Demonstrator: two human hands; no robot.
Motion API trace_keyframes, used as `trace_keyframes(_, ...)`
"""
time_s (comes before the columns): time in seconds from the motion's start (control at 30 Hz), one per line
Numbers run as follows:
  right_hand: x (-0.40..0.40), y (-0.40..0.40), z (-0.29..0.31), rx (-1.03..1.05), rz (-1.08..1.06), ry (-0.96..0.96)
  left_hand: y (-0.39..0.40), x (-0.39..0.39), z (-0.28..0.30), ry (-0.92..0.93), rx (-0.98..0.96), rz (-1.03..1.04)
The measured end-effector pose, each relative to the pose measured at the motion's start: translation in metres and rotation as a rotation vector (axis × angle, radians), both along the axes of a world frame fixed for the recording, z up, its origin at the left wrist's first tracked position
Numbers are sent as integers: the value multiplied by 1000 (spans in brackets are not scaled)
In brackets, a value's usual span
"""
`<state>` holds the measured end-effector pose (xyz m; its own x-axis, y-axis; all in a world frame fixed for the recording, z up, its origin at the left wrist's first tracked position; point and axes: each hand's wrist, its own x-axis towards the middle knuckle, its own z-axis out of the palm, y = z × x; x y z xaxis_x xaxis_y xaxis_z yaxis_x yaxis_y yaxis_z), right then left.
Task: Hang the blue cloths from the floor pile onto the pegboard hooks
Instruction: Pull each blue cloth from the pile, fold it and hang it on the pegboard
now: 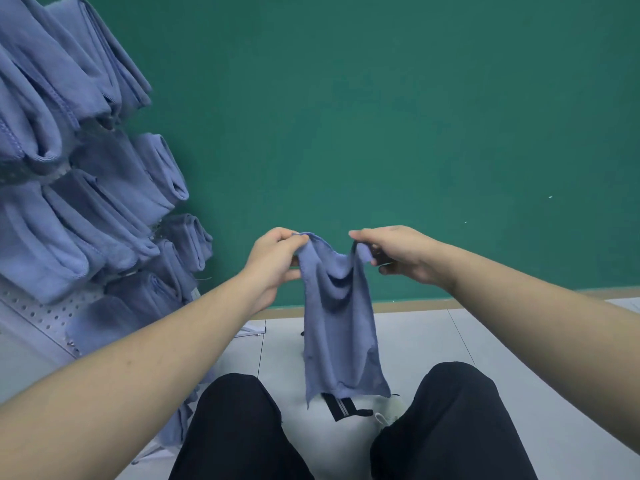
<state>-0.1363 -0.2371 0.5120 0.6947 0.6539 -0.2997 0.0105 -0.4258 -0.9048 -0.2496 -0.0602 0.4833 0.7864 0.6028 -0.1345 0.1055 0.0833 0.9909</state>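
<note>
A blue cloth (337, 323) hangs in front of me, held up by its top edge between both hands. My left hand (273, 261) pinches the cloth's left top corner. The right top corner, with a small dark loop, is pinched by my right hand (398, 252). The cloth sags between the hands and drapes down over my knees. On the left stands the white pegboard (41, 315), with several folded blue cloths (86, 202) hanging on its hooks in rows. More blue cloth (180, 424) lies low by the pegboard's foot, partly hidden behind my left arm and knee.
A green wall (381, 116) fills the background, with a brown skirting strip at its base. The floor (433, 341) is pale grey tile. My knees in black trousers (450, 427) are at the bottom; a white bag with a black strap (343, 408) lies between them.
</note>
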Motion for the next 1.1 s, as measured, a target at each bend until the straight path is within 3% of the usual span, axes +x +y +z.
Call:
trace_keyframes(0.33, -11, 11, 9, 98, -34, 115, -38, 3, 9, -82, -63, -92)
trace_keyframes(0.63, -8, 8, 6, 165, -113, 376, -42, -4, 8, -148, 74, -127)
trace_keyframes(0.73, -8, 9, 4, 209, -128, 405, -47, -7, 9, -123, 227, -160)
trace_keyframes(0.8, -10, 9, 3, 191, -108, 358, -48, -8, 6, -94, 316, -157)
trace_keyframes(0.9, -13, 4, 3, 108, -32, 242, -43, -5, -1, -103, 299, -97)
trace_keyframes(1.0, -11, 1, -1, 32, -84, -32, -36, -2, -7, -83, 285, -63)
trace_keyframes(1.1, -5, 0, -10, 141, -97, -277, -32, 0, -7, -85, 309, -83)
